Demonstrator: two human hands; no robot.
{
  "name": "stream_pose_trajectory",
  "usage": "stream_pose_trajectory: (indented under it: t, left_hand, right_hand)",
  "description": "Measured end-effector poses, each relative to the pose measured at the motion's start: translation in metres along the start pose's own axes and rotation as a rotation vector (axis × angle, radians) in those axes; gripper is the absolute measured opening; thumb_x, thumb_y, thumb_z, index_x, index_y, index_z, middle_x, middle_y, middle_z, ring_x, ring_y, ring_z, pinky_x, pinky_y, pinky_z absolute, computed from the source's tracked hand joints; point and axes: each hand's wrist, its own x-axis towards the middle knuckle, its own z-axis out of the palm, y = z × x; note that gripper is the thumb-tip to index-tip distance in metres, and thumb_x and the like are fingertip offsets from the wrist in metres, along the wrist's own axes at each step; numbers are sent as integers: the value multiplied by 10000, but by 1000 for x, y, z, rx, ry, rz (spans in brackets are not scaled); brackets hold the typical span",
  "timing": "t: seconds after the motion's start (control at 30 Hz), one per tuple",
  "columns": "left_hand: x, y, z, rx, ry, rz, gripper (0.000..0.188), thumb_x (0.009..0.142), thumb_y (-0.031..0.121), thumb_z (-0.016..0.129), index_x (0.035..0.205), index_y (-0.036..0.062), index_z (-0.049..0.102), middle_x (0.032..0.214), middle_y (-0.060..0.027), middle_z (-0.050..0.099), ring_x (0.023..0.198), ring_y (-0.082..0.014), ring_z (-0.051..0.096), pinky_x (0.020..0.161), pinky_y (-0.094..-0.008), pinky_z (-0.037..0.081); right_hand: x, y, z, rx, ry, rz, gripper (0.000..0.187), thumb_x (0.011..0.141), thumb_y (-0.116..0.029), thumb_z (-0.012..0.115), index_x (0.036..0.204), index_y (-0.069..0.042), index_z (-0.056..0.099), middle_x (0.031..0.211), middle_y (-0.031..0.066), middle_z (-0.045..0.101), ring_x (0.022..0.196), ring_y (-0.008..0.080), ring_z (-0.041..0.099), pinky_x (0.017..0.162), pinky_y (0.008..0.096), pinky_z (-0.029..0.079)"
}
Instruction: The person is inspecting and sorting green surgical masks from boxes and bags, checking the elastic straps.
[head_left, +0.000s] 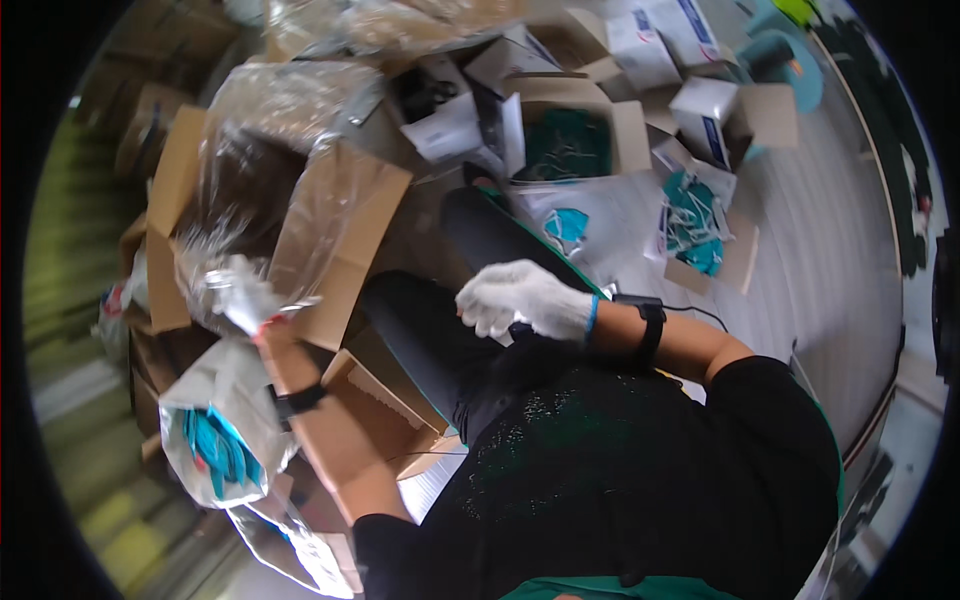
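My left hand (245, 297), in a white knit glove with a red cuff edge, is at the near rim of a large open cardboard box (345, 235). It is against or just over the clear plastic liner (240, 180). Motion smears its fingers, so what they hold does not show. My right hand (528, 300), in a white glove with a blue cuff edge, hovers over my lap. Its fingers are curled in; the palm is hidden. Beside my left forearm stands a whitish bag (225, 375) with teal folded pieces (222, 447) inside.
Ahead, an open carton (630, 135) holds teal items with pale straps. To its right, similar teal strapped masks (693, 225) lie in a smaller carton. A single teal mask (567, 226) lies on clear plastic. White boxes (700, 110) crowd the far side. A cable (700, 312) trails from my right wrist.
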Motion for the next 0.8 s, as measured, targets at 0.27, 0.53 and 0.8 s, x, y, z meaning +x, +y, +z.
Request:
stream_pose_trajectory:
  t: [0.27,0.53,0.8]
  left_hand:
    - [50,20,62,1119,-105,92,630,829,354,699,1301,-27,529,1246,-173,608,1128,-308,589,967,-379,446]
    - [-155,-16,163,1090,-127,586,315,838,139,638,1116,-6,615,1175,-191,620,1111,-343,568,1003,-422,410]
    - [-271,-21,141,1003,-208,199,238,846,47,584,1068,-21,634,1122,-167,644,1053,-301,603,978,-380,436]
  right_hand:
    - [-3,13,-167,289,393,-160,153,918,-118,612,972,25,624,803,91,627,648,121,601,514,220,463]
    - [78,-23,-337,-832,1177,-280,338,816,-202,595,1140,-110,627,1126,136,664,1034,278,642,929,383,487]
    - [144,-58,-406,-646,1430,92,691,722,-137,692,1369,-154,450,1394,154,486,1260,318,497,1041,399,423]
